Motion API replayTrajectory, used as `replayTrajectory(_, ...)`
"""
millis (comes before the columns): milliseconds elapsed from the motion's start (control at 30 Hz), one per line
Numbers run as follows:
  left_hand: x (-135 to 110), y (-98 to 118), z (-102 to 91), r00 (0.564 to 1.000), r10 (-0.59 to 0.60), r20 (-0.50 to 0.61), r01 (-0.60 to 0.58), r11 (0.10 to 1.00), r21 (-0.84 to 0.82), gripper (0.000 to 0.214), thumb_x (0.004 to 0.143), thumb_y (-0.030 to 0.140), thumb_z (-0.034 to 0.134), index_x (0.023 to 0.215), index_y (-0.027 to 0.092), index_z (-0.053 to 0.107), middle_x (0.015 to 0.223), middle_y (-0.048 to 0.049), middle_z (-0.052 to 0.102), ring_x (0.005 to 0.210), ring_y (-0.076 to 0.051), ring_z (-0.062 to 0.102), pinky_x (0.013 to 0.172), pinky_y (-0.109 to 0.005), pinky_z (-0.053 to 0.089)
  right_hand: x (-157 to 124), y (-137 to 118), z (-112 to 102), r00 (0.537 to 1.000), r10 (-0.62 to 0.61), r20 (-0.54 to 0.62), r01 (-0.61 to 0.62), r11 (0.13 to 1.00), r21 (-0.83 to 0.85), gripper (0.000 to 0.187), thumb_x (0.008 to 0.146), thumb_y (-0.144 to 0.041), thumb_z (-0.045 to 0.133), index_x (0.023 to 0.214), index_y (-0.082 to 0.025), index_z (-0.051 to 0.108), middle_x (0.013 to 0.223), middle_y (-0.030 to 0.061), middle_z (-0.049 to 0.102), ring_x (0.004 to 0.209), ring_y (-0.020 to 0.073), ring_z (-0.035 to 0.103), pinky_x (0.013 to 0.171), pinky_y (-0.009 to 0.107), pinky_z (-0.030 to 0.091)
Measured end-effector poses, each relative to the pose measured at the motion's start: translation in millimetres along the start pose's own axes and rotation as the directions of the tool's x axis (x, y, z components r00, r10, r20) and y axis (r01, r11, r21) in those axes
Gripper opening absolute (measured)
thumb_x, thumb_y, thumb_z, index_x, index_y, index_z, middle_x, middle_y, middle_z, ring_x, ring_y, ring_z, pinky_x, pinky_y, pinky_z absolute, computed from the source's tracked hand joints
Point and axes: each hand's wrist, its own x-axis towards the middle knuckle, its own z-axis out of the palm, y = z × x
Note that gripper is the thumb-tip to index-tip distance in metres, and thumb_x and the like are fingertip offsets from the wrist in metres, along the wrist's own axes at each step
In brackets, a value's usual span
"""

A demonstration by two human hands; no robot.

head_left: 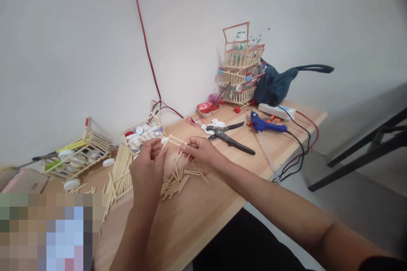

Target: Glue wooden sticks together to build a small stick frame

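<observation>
Wooden stick frame (173, 140) pinched between left hand (148, 169) and right hand (200, 151), above loose sticks (174, 182).

Wall (63, 29): plain white, filling the upper picture and running behind the table.
Cable (144, 38): thin and red, hanging down the wall and reaching the table's back edge.
Table (203, 216): light wood-grain top, standing against the wall and running diagonally from lower left to upper right.
Floor (356, 186): pale grey, showing to the right of the table.
Dark frame (372, 150): black legs of some furniture, slanting across the floor at the right edge; what kind it is cannot be told.
Light: falling soft and even, casting only faint shadows on the wall.
Lower left corner (51, 233): lying blurred into coloured blocks.
</observation>
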Motion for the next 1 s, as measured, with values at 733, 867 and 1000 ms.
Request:
replayTrajectory(733,5.7,-4.4,-5.0,0.943,-0.278,0.183,0.321,0.907,-0.273,0.028,0.068,0.041,0.067,0.077,0.015,0.068,0.054,0.0009,0.062,0.047,-0.012,0.057,0.051,-0.023,0.048,-4.6,-5.8,4.1,0.994,0.095,0.061,-0.095,0.996,-0.006,0.02,0.076,-0.033,0.07,0.075,-0.014,0.061,0.063,-0.0035,0.059,0.048,0.0053,0.049,0.043,0.016,0.039)
replayTrajectory(867,6.4,-4.2,-6.6,0.937,-0.288,0.197,0.332,0.909,-0.254,0.028,0.068,0.042,0.066,0.076,0.015,0.068,0.054,0.0009,0.062,0.048,-0.012,0.057,0.051,-0.023,0.047,-5.0,-5.8,3.5,0.992,0.104,0.074,-0.106,0.994,0.02,0.022,0.076,-0.035,0.071,0.077,-0.015,0.061,0.064,-0.0034,0.059,0.048,0.0055,0.049,0.044,0.017,0.039)
replayTrajectory(1000,6.5,-7.5,-6.7,0.936,-0.291,0.197,0.335,0.909,-0.248,0.029,0.068,0.043,0.065,0.078,0.015,0.067,0.055,0.0009,0.063,0.048,-0.012,0.057,0.052,-0.024,0.047,-5.6,-7.5,3.6,0.991,0.103,0.088,-0.106,0.994,0.034,0.022,0.078,-0.035,0.07,0.076,-0.015,0.061,0.064,-0.0027,0.059,0.051,0.0065,0.051,0.047,0.017,0.041)
